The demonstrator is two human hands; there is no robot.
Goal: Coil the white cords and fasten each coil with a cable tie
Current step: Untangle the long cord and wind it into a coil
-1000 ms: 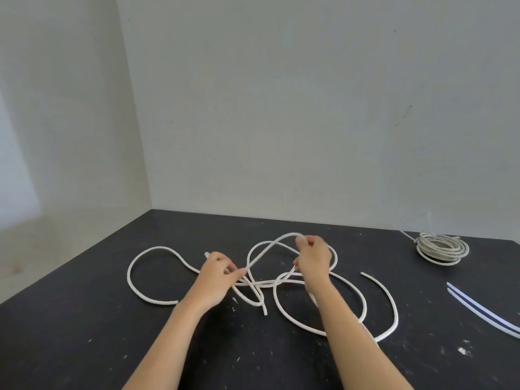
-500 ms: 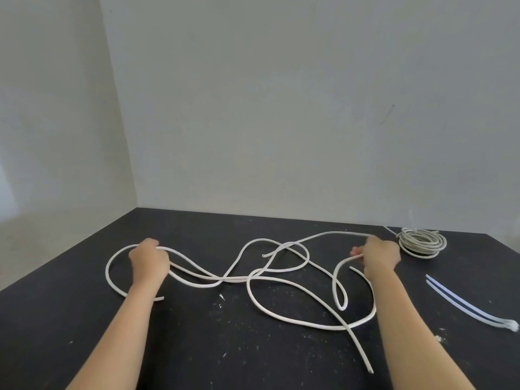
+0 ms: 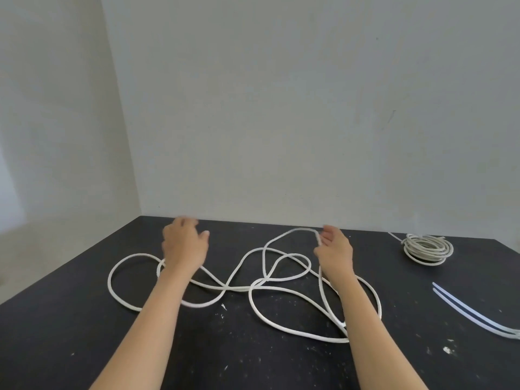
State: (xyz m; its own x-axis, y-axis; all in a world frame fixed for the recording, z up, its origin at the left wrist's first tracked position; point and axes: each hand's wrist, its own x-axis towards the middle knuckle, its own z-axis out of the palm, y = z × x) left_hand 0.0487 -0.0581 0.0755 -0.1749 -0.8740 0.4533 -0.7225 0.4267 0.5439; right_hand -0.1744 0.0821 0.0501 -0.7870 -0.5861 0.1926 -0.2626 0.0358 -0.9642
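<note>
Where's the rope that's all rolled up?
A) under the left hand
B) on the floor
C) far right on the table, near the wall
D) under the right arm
C: the coiled cord lies at the far right of the table, beyond the cable ties, apart from the loose cord.

The tabletop (image 3: 84, 347) carries two white cords: one loose cord (image 3: 239, 289) sprawled in several loops, and one coiled cord (image 3: 427, 249) at the far right. Two cable ties (image 3: 506, 332) lie side by side near the right edge. Two hands are in view, one left hand (image 3: 184, 246) and one right hand (image 3: 334, 249).
</note>
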